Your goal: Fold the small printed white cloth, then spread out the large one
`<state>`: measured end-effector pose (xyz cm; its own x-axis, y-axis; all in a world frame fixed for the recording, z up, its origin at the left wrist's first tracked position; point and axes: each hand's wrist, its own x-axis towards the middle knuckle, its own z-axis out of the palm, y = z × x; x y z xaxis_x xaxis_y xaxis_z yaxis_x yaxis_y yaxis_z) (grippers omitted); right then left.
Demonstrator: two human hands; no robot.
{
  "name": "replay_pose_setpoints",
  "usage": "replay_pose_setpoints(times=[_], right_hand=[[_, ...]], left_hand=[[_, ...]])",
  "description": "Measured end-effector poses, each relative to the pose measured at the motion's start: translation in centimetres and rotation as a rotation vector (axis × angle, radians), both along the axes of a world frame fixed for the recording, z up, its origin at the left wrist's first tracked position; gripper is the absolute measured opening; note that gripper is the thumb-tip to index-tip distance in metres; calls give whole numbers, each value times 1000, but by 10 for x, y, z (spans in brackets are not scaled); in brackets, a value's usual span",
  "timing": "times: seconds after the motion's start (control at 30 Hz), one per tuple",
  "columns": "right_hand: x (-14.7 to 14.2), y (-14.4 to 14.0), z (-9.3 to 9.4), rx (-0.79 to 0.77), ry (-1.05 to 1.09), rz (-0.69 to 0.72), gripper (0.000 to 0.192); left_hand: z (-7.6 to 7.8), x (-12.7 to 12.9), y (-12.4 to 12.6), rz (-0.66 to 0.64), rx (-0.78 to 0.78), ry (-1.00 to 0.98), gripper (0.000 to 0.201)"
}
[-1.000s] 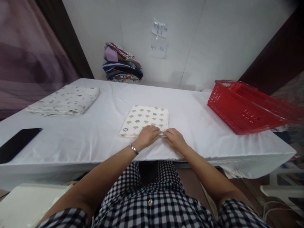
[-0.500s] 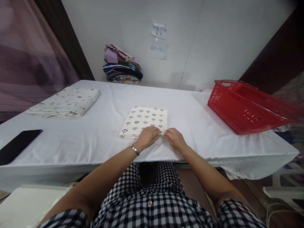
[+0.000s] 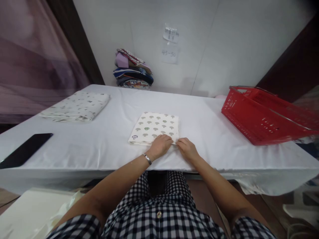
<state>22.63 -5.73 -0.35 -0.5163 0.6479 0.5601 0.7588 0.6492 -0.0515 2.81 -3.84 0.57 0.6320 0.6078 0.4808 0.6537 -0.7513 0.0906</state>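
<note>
A folded white cloth (image 3: 156,124) printed with grey, green and purple mushrooms lies flat on the white-covered table (image 3: 119,132) in front of me. My left hand (image 3: 161,145), with a silver bracelet at the wrist, rests over its near edge and pinches the layers by the near right corner. My right hand (image 3: 187,148) is just to the right, its thumb and fingertips closed on the same corner. The fingertips of both hands nearly meet there, and part of the near edge is hidden beneath them.
Another folded patterned cloth (image 3: 78,106) lies at the left, with a black flat device (image 3: 26,149) in front of it. A red plastic basket (image 3: 264,119) stands at the right. Against the wall is a pile of folded fabrics (image 3: 133,71), left of paper notes (image 3: 170,53).
The whole view has shifted slightly, so things appear a little further right. Both hands remain at the cloth's near right corner, and the cloth keeps its folded shape.
</note>
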Motion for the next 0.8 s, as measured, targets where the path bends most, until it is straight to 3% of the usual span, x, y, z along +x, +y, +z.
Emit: replay_pose_setpoints(times=[0.13, 0.27, 0.63, 0.8], right_hand=[[5, -2, -3, -23, -11, 19, 22], [6, -2, -3, -22, -6, 50, 23], [6, -4, -11, -89, 86, 66, 23], [8, -4, -10, -120, 86, 56, 24]], left_hand=[[1, -7, -4, -3, -8, 19, 16], [0, -31, -7, 52, -14, -18, 17], [-6, -174, -14, 328, 5, -133, 24], [-10, -176, -26, 408, 39, -279, 21]])
